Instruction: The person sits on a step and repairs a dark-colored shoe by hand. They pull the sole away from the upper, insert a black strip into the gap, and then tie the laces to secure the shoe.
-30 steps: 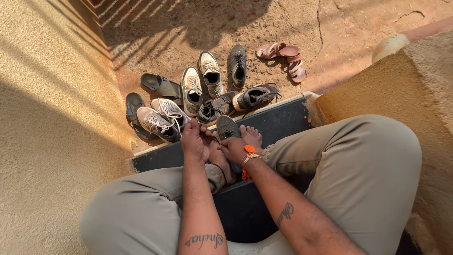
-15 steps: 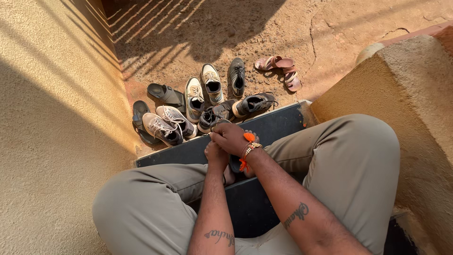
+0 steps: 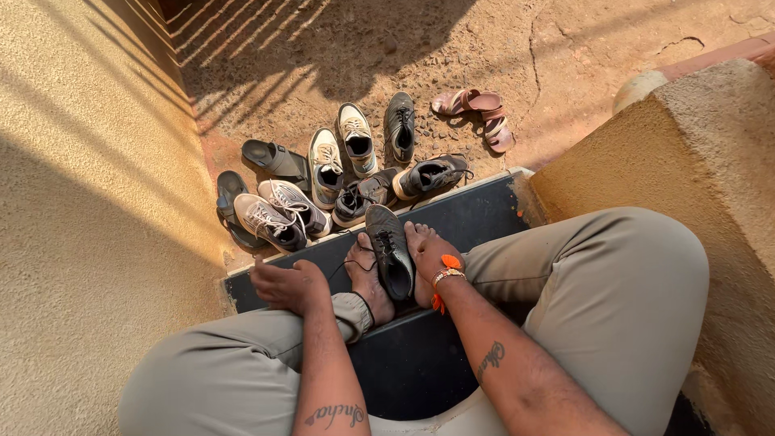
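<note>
- The person is sitting on a dark step [image 3: 476,218] with both bare feet on it, and a dark grey lace-up shoe [image 3: 390,250] is lying between the feet, toe pointing toward the step's front edge.
- The right hand [image 3: 432,257] is resting against the right side of the shoe near its opening; whether the fingers are actually closing on it I cannot tell, since the shoe is hiding them.
- The left hand [image 3: 282,284] is hovering over the left knee, loosely curled, and seems to be pinching the end of a thin black lace [image 3: 349,262] that is running to the shoe; the grip itself is too small to confirm.
- Risk: the shoe is sitting close to the front edge, so a hard tug on the lace is likely to drag it off onto the pile of shoes [image 3: 323,186] crowding the ground below.
- Risk: the lace is trailing across the left foot [image 3: 367,278], so it could be snagging on the toes or pulling out of its eyelets.
- Risk: the right hand is only steadying one side, so the shoe could be tipping over toward the left foot.
- The pink sandals [image 3: 478,113] are lying well apart on the dirt, out of the way.
</note>
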